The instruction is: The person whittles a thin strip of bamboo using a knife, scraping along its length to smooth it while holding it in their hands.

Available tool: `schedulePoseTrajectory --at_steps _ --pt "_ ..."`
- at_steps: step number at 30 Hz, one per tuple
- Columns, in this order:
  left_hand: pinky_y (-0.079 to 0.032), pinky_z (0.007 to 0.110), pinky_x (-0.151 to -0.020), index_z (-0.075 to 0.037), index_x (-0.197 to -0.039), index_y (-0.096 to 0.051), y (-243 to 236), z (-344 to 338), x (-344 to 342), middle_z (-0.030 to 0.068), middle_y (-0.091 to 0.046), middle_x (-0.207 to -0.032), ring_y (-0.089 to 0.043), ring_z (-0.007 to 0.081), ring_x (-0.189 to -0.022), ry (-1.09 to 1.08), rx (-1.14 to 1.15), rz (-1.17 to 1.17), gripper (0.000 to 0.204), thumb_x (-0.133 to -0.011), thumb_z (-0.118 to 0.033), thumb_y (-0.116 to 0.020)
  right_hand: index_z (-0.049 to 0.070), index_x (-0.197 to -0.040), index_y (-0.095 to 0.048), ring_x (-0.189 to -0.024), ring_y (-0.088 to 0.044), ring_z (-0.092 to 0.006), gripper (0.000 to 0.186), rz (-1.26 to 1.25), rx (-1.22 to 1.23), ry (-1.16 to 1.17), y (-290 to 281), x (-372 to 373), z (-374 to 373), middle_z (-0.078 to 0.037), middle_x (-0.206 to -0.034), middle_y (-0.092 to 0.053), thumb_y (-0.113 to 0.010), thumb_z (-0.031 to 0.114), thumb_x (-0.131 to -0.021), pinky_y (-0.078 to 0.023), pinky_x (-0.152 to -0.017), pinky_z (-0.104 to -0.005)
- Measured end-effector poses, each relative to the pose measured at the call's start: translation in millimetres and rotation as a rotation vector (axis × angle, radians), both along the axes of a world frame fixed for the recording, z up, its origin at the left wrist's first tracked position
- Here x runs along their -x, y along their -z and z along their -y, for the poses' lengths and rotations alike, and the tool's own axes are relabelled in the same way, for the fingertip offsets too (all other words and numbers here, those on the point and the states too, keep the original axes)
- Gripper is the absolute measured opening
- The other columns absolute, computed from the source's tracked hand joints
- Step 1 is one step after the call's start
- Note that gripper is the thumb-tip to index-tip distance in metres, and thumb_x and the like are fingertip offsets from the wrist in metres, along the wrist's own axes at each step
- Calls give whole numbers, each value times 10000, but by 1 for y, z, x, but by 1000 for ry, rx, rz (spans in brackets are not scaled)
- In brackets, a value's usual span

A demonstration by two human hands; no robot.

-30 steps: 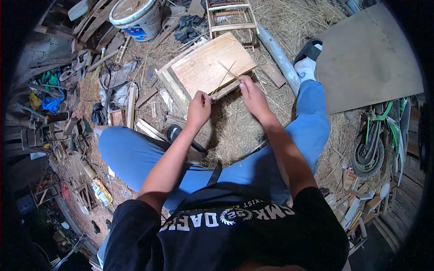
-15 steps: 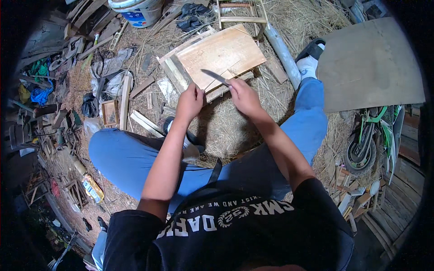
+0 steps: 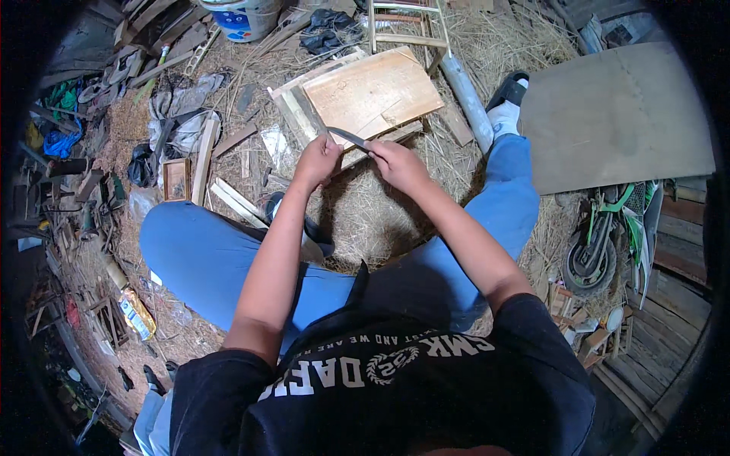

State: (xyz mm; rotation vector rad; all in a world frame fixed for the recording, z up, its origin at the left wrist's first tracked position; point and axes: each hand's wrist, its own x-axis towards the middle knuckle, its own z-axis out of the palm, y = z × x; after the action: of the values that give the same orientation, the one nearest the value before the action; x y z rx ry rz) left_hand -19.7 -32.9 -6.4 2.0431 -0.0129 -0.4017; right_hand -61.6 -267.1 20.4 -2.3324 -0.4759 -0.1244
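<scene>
A knife [image 3: 347,137] with a dark blade is gripped in my right hand [image 3: 401,165], its blade reaching left toward my other hand. My left hand [image 3: 318,160] is closed close by the blade's tip; what its fingers pinch is too small to make out. Just beyond both hands a light wooden board [image 3: 372,87] lies flat on other pieces of wood, with a pale plank [image 3: 303,112] along its left side. A thin line or sliver crosses the board's near part.
Straw covers the ground. A grey pole [image 3: 467,102] lies by my right foot, beside a large flat sheet [image 3: 616,121]. A small motorbike [image 3: 597,243] stands at the right. Wood strips [image 3: 205,161] and a small wooden frame [image 3: 176,179] lie left; a white bucket [image 3: 242,17] stands far off.
The knife has swung down and left, so its blade now lies at my left hand instead of over the board. My right hand has shifted slightly left. The whole view has moved a little.
</scene>
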Motion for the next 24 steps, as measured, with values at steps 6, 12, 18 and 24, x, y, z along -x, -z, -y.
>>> schedulePoseTrajectory --at_steps 6,12,18,24 --pt "-490 334 -692 3 -921 -600 9 -5 -7 70 -633 -791 -566 149 -739 29 -66 -1 270 -943 -248 -695 80 -1130 -684 -945 -692 -388 191 38 16 100 12 -7 9 -180 -1044 -715 -601 150 -973 -564 -813 -470" --pt "-506 402 -696 15 -891 -605 -9 7 -2 169 -662 -776 -635 272 -715 6 -152 129 329 -920 -303 -685 136 -1105 -695 -848 -673 -414 183 1 17 348 19 -28 41 -192 -1011 -699 -600 204 -964 -550 -759 -507" --pt "-509 388 -701 15 -905 -610 -10 6 -4 154 -668 -790 -627 251 -719 14 -71 32 309 -919 -283 -692 166 -1193 -687 -903 -693 -412 272 -5 35 367 29 -26 53 -169 -1116 -700 -591 178 -939 -560 -804 -494" --pt "-509 385 -731 17 -904 -603 -8 3 -3 167 -664 -816 -625 263 -756 47 -111 40 312 -923 -283 -687 148 -1155 -680 -905 -685 -414 238 -59 151 372 33 -32 72 -191 -1061 -703 -545 201 -965 -545 -771 -531"
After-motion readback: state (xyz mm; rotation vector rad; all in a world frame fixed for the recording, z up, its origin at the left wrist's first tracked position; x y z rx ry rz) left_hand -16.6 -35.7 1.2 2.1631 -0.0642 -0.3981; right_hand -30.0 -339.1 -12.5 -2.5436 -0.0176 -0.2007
